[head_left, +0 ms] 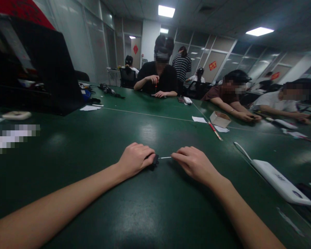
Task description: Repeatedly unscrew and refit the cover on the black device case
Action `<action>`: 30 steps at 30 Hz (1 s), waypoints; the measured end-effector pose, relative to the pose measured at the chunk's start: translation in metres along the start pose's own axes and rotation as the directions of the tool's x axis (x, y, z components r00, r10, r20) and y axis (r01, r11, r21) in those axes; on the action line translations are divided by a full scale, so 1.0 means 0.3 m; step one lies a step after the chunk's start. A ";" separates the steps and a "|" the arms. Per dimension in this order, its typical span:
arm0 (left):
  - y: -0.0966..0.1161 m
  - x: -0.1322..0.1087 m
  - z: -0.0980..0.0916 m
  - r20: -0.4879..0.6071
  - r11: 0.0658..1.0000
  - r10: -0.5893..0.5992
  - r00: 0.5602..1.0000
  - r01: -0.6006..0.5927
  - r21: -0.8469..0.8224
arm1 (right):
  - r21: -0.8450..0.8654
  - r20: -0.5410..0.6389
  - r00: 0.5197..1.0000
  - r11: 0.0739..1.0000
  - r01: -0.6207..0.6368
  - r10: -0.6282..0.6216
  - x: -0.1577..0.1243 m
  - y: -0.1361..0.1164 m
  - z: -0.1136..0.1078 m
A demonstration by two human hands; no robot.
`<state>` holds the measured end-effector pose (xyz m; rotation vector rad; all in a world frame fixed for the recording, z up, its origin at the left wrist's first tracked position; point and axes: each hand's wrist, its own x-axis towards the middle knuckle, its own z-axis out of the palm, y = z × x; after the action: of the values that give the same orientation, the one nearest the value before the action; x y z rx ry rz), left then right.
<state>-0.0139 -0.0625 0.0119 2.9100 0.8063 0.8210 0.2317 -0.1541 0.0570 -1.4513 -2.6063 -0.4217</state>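
dark green table (98,145) fills the near and middle scene, under ceiling lights in an office with glass partitions.

left hand (135,159): forearm enters from the near left corner and runs up to the centre of the table. the hand lies palm down, knuckles up, fingers curled closed over a small black object (154,161). only the right end of that object shows past the fingertips; what it is cannot be told.

right hand (194,162): forearm enters from the near right and angles toward the centre. the hand is palm down, fingers bent, the fingertips pinched on the right end of a thin metal pin (165,157).

position of the items: the pin lies level between the two hands, its left end meeting the black object, its right end at the right fingertips. both items sit low over the table at its centre; whether they touch the surface cannot be told.

surroundings: a white flat device (280,180) with a cable lies to the near right, well apart from the hands. a small cardboard box (220,119) and a red-and-white stick (215,131) lie farther right. a black open case (41,69) stands at far left. other people sit along the far and right edges, hands on the table.
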 end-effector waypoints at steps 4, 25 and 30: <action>0.004 -0.003 -0.001 -0.006 1.000 -0.010 1.000 0.010 -0.007 | -0.034 -0.017 1.000 0.999 0.024 -0.025 0.003 -0.010 0.015; 0.019 0.001 -0.002 -0.043 0.998 -0.055 0.998 0.055 0.001 | -0.264 -0.002 1.000 0.965 0.009 -0.010 0.016 -0.120 -0.062; 0.021 0.006 -0.004 -0.014 0.995 -0.099 0.995 0.099 0.028 | -0.349 -0.069 0.996 0.937 0.029 -0.057 0.025 -0.148 -0.081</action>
<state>-0.0103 -0.0673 0.0147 2.8643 0.9627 0.8262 0.1894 -0.1774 0.0740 -1.4358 -2.5992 -0.9690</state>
